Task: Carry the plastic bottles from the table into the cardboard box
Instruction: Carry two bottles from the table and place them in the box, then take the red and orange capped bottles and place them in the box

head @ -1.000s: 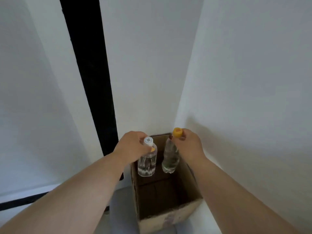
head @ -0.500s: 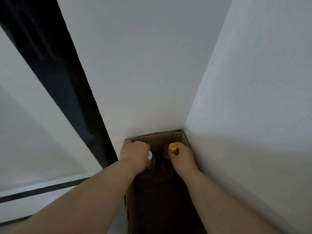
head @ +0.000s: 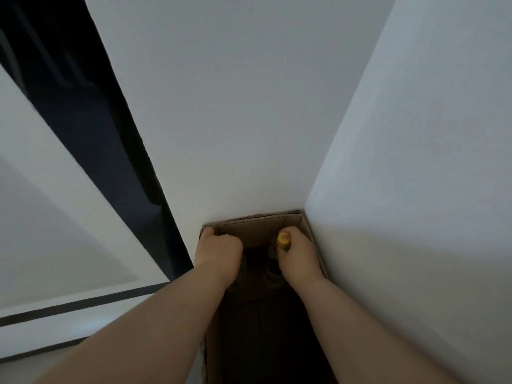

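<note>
Head view: both hands reach deep into the cardboard box [head: 257,231], right hand [head: 297,256] clamped on a yellow-capped bottle [head: 283,241], left hand [head: 221,252] fisted with its load hidden, so letting go early in that dark interior could topple the bottles.

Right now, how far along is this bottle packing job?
Nearly placed: both hands are down inside the cardboard box in the wall corner. The right hand grips a yellow-capped bottle by its top; the left hand is closed, its bottle hidden. Letting go is left. The table is out of view, so any remaining bottles can't be judged.
</note>
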### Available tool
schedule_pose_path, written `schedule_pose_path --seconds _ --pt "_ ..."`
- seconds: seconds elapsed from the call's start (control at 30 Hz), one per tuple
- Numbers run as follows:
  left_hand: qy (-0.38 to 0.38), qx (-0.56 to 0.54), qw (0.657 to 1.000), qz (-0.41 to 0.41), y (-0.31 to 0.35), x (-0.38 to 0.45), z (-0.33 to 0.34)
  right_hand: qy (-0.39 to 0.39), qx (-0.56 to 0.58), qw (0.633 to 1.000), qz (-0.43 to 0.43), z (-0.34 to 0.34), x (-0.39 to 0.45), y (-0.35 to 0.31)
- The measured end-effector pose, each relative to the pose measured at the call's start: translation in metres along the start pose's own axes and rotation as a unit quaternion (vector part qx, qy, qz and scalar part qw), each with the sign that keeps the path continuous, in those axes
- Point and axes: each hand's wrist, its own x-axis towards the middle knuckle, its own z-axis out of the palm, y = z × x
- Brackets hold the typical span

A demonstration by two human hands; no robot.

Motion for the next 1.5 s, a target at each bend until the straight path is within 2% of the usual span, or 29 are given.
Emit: schedule_pose_path --seconds 0.2,0.27,0.33,0.43,0.57,0.67,0.87,0.97,1.0,1.23,1.37,1.5 --pt "0.019 -0.058 0.998 0.030 -0.005 -0.005 -0.012 -0.018 -0.034 0.999 -0.019 -0.006 0.000 -0.007" --pt "0.036 -0.148 0.988 0.023 -0.010 -0.009 -0.025 -0.005 -0.024 0.999 -0.031 -0.009 -0.004 -0.011" --pt "0.037 -0.277 0.960 0.001 -0.019 -0.015 -0.042 0.012 0.002 0.999 -0.047 -0.015 -0.010 -0.019" --pt "0.065 -0.441 0.895 -0.002 -0.033 -0.031 -0.069 0.033 0.048 0.995 -0.077 -0.025 -0.021 -0.035" --pt "0.092 -0.619 0.780 0.025 -0.053 -0.074 -0.099 0.036 0.166 0.981 -0.095 -0.048 -0.050 -0.062" --pt "0.114 -0.694 0.708 0.066 -0.075 -0.121 -0.119 0.052 0.245 0.958 -0.137 -0.076 -0.090 -0.100" --pt "0.146 -0.835 0.509 0.146 -0.103 -0.221 -0.151 0.016 0.405 0.899 -0.167 -0.115 -0.195 -0.167" --pt "0.151 -0.858 0.455 0.187 -0.106 -0.277 -0.160 -0.012 0.429 0.883 -0.192 -0.126 -0.250 -0.189" --pt "0.159 -0.859 0.443 0.201 -0.107 -0.299 -0.163 -0.019 0.439 0.875 -0.202 -0.129 -0.269 -0.195" --pt "0.229 -0.846 0.423 0.231 -0.115 -0.456 -0.166 -0.082 0.477 0.833 -0.268 -0.133 -0.394 -0.221" --pt "0.259 -0.846 0.409 0.222 -0.108 -0.567 -0.145 -0.114 0.501 0.813 -0.274 -0.124 -0.491 -0.221" --pt "0.275 -0.851 0.397 0.208 -0.104 -0.666 -0.122 -0.130 0.505 0.809 -0.271 -0.113 -0.583 -0.222"
